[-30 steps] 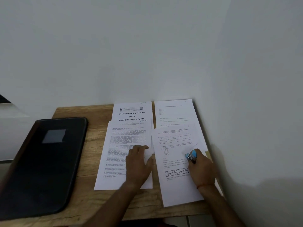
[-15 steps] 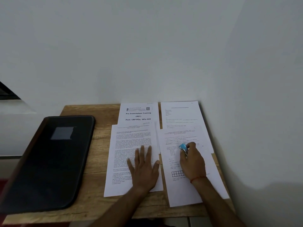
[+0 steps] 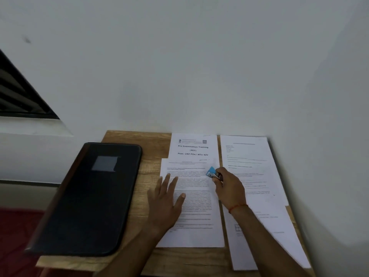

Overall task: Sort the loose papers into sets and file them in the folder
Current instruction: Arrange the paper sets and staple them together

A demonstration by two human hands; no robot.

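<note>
Several printed papers lie on a small wooden table. A dense text sheet lies in the middle, partly over a title page reading "Pre Examination Training". To the right lies a letter-like sheet with another sheet below it. My left hand rests flat, fingers spread, on the left side of the text sheet. My right hand grips a small blue stapler over the text sheet's upper right corner. A closed black folder lies at the left.
White walls stand right behind the table and along its right side. The black folder overhangs the table's left edge. A dark window frame is at the far left, and red floor or fabric shows below it.
My right hand has carried the blue stapler from the right sheet up and left to the text sheet's upper right corner. My left hand has flattened and slid left on the text sheet.
</note>
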